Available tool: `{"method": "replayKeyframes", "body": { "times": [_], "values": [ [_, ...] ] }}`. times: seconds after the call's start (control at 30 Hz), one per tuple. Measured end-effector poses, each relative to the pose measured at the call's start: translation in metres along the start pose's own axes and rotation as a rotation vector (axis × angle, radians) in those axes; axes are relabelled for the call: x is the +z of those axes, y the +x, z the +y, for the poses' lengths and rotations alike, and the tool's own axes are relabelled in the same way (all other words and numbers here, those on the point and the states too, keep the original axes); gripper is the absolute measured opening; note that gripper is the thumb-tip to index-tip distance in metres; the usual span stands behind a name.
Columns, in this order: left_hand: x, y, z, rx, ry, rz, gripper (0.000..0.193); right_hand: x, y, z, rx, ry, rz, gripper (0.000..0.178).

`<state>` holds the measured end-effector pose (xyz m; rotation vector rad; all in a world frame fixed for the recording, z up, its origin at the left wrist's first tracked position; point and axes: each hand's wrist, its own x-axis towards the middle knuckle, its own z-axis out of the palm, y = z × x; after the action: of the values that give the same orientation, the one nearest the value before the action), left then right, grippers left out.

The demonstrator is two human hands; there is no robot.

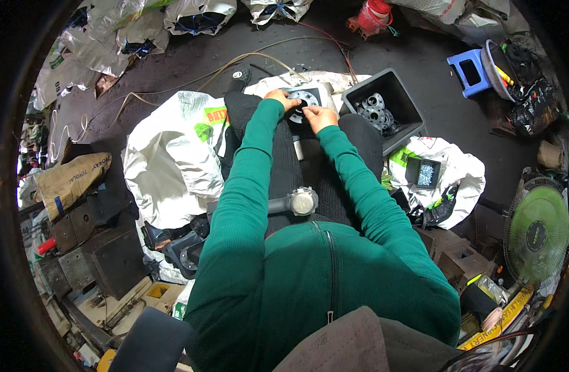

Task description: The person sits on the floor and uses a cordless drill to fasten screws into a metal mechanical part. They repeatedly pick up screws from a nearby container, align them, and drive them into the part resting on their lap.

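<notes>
A grey round part with holes [310,95] sits between my knees on a dark block-like base. My left hand [282,99] grips its left edge, thumb reaching toward the dark centre. From the right, my right hand [320,118] has its fingertips pinched together close to that centre; whatever is in the pinch is too small to make out. Just right of the hands stands a dark grey bin [403,93] holding several similar grey round parts [374,111]. Across my lap lies a grey bar with a round metallic end [303,201].
White sacks [169,155] lie to the left. A small black tray of screws [427,173] rests on another white sack [464,170] at right. A green fan [536,229] and blue stool [469,73] stand farther right. A hose [235,60] crosses the dark floor.
</notes>
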<state>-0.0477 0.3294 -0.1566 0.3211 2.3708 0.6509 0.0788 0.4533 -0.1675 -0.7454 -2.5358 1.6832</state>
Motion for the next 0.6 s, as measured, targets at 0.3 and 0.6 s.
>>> {"method": "replayKeyframes", "body": {
  "times": [0.3, 0.6],
  "values": [
    [0.0, -0.01, 0.005, 0.202, -0.079, -0.093, 0.067, 0.012, 0.009, 0.011, 0.419, 0.208, -0.042, 0.02],
    [-0.006, -0.02, -0.001, 0.243, -0.127, -0.183, 0.061, 0.073, 0.051, 0.088, 0.236, -0.145, 0.245, 0.021]
  ]
}}
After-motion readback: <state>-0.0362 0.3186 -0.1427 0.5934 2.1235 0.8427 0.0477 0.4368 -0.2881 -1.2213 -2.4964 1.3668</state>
